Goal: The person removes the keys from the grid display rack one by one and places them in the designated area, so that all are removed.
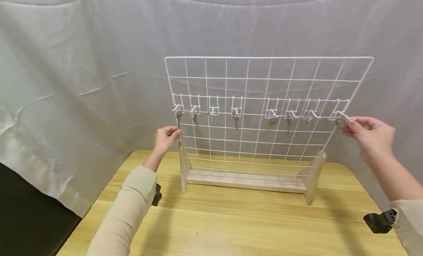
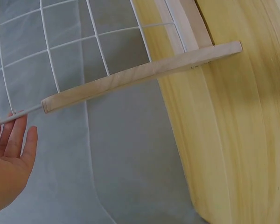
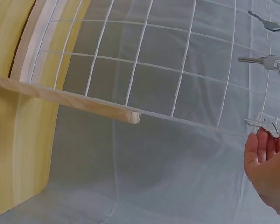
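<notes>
Where the right hand (image 1: 376,136) pinches, one key (image 3: 270,127) sits.

Free passage runs low across the surface (image 1: 231,221), up to the wooden base rail (image 1: 246,181) and the side supports (image 1: 183,171), which stand in the way. Above, the wire grid (image 1: 225,140) bars the way back, and a row of hooks (image 1: 236,111) juts forward with hanging keys (image 1: 236,120) — the widest gap lies between the fourth and fifth hooks from the left. The left hand (image 1: 165,137) blocks the grid's left edge, the right hand (image 1: 375,136) the rightmost hook. Behind hangs a curtain (image 1: 264,32) — how near, I cannot tell.
</notes>
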Available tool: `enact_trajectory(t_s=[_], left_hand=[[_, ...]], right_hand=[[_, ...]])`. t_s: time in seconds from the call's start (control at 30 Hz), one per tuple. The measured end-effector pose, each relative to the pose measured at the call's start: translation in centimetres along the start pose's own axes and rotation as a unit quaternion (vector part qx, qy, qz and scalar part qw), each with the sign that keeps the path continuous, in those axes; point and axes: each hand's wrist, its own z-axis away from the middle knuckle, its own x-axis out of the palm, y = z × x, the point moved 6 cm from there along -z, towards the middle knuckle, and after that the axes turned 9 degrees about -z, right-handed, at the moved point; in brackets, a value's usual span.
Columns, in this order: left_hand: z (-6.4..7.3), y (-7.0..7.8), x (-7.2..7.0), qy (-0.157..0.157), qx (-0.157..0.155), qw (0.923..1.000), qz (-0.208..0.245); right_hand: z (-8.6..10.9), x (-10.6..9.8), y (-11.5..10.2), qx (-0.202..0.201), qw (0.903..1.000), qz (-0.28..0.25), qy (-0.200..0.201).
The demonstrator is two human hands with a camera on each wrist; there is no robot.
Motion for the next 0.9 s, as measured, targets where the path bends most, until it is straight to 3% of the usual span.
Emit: enact_trajectory(t_s=[0.4, 0.53, 0.67, 0.77, 0.9], left_hand=[[0.0, 0.0, 0.3, -0.002, -0.013, 0.9999, 0.007], [0.0, 0.0, 0.3, 0.004, -0.015, 0.9998, 0.008], [-0.1, -0.1, 0.4, 0.003, -0.011, 0.9998, 0.016], [-0.1, -0.1, 0.4, 0.006, -0.012, 0.9997, 0.020], [0.0, -0.1, 0.2, 0.012, -0.016, 0.9995, 0.025]], right_hand=[[1.2, -0.2, -1.1, -0.034, 0.9954, 0.083, 0.035], [1.5, -0.4, -1.5, -0.037, 0.9887, 0.139, 0.044], [1.9, -0.6, -1.9, -0.043, 0.9751, 0.211, 0.054], [2.1, -0.6, -2.3, -0.054, 0.9735, 0.214, 0.060], [2.3, -0.5, -2.8, -0.062, 0.9788, 0.182, 0.070]])
